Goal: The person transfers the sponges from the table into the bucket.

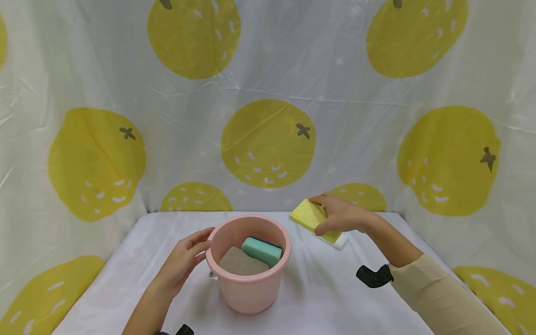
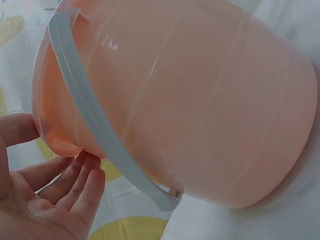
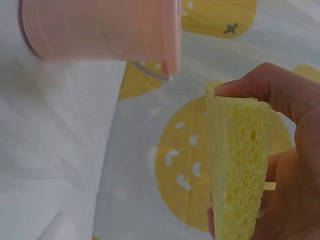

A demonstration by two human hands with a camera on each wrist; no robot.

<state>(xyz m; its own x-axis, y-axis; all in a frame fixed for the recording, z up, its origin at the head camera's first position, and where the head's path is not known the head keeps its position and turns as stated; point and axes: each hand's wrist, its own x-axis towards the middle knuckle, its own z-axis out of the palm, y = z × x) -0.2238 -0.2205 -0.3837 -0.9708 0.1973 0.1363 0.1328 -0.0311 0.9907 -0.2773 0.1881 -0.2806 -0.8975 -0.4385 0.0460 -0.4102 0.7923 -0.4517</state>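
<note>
A pink plastic bucket (image 1: 251, 293) with a pale handle (image 2: 95, 115) stands upright on the white-covered table. My left hand (image 1: 184, 260) grips its left rim, thumb and fingers at the edge. Inside lie a teal sponge (image 1: 261, 251) with a dark layer along one edge and a grey-brown block or sponge (image 1: 243, 262). To the bucket's right, my right hand (image 1: 341, 214) holds a yellow porous sponge (image 1: 307, 215) between thumb and fingers, tilted above the table. The sponge's open pores (image 3: 242, 165) show in the right wrist view.
A white flat item (image 1: 342, 242) lies on the table below the yellow sponge, mostly hidden by it. The white table cover (image 1: 335, 298) runs back to a hanging curtain (image 1: 268, 93) printed with yellow fruit, which also encloses both sides.
</note>
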